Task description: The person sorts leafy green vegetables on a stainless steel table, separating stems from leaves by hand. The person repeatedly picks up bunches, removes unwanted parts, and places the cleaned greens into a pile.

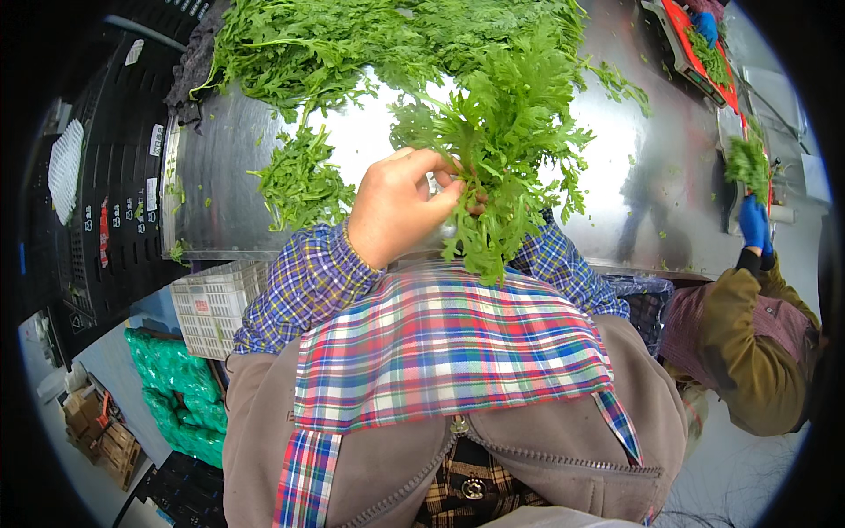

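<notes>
Bright-green frilly-leaved leafy bunch (524, 114), apparently being picked over above the shiny steel table (673, 132).
Pinched by left hand (398, 201); leaf-hidden right hand's (479, 201) grip cannot be told; gentle plucking seems needed.

White labels (156, 141), white characters (88, 218) on black crates (114, 158), red label (202, 306) on white crate (236, 286)

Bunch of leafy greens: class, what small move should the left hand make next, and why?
Perhaps the left hand should gently draw a leaf away from the bunch of leafy greens, since it is at the bunch's lower left side and a small leaf pile lies further left.
</notes>
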Available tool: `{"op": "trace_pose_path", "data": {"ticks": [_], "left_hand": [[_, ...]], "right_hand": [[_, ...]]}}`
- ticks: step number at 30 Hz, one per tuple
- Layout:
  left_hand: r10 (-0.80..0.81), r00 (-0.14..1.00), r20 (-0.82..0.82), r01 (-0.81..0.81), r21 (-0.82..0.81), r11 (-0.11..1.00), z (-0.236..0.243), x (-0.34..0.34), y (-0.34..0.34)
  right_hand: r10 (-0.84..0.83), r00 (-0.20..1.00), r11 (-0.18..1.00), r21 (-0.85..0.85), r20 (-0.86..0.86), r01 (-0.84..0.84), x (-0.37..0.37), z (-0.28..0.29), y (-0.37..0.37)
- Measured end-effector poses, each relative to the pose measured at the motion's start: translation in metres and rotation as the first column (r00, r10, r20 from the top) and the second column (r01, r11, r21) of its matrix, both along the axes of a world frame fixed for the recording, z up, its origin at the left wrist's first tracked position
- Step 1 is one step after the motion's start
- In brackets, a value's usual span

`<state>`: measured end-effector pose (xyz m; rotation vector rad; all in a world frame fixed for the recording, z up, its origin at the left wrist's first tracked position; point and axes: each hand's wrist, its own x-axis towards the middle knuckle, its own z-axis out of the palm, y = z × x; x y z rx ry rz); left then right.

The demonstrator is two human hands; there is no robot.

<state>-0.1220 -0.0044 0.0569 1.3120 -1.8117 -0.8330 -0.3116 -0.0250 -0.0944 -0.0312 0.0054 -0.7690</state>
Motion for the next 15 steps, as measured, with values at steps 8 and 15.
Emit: {"op": "trace_pose_path", "data": {"ticks": [8, 15], "left_hand": [[0.0, 1.0, -0.017, 0.0, -0.002, 1.0, 0.001, -0.005, 0.001], [-0.037, 0.999, 0.034, 0.039, -0.069, 0.997, -0.007, -0.007, 0.0]], "right_hand": [[-0.002, 0.995, 1.0, 0.021, -0.102, 0.004, -0.006, 0.002, -0.002], [-0.01, 0.885, 0.998, 0.045, -0.465, 0.034, -0.008, 0.007, 0.001]]}}
